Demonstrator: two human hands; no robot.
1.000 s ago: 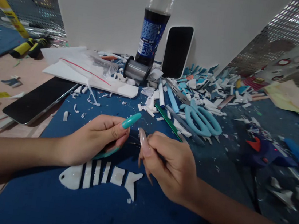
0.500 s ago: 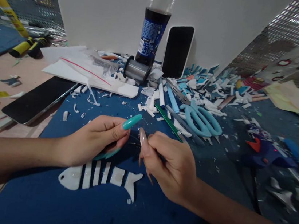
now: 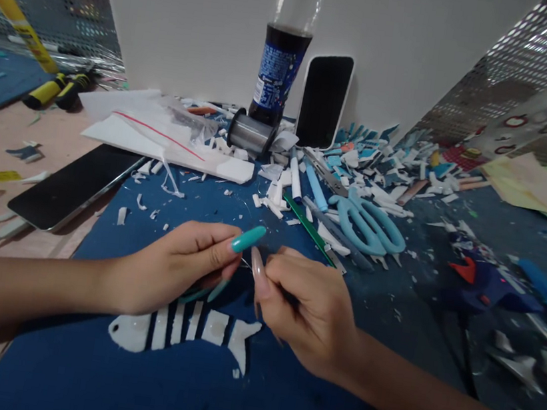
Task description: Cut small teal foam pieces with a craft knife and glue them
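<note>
Both hands are pinched close together above the mat. My left hand (image 3: 196, 259), with long teal nails, holds one side of a thin line (image 3: 245, 264), which could be wire or clear thread. Thumb against forefinger, my right hand (image 3: 305, 303) grips the line's other side. Only a short stretch shows between the fingertips. Just below lies a white fish cut into separate pieces, with a head (image 3: 130, 332), several narrow body strips (image 3: 178, 324) and a tail (image 3: 241, 342). My left hand partly covers the tops of the head and strips.
Behind the hands are a spool (image 3: 251, 133), a cola bottle (image 3: 279, 64), a propped phone (image 3: 323, 101), blue scissors (image 3: 369, 223) and a green craft knife (image 3: 313, 232) among white scraps. A glue gun (image 3: 489, 287) lies right; another phone (image 3: 71, 188) lies left.
My hands have come closer together, and the gap between the fingertips is narrower. The view has shifted slightly, while the fish pieces keep their arrangement.
</note>
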